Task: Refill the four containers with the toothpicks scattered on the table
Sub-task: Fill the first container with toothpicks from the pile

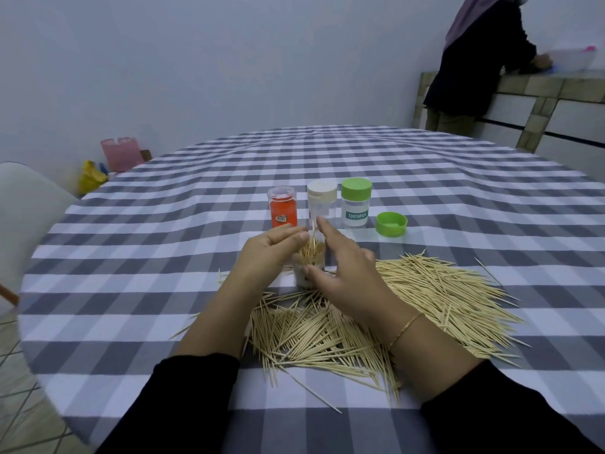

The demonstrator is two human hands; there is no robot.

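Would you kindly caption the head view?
Both hands, left hand and right hand, load toothpicks into an open container.

Counts, head view:
- 4 small clear plastic containers: one with an orange label and clear lid [283, 207], one with a cream lid [322, 204], one with a green lid and "TOOTHPICK" label [356, 203], one open and stuffed with toothpicks [309, 265]
- 1 loose green plastic cap [391, 224]
- 2 hands: left [271, 253], right [347, 273]
- thin wooden toothpicks [442, 290] scattered on the checked cloth: too many to count
- 1 gold bracelet [404, 330]
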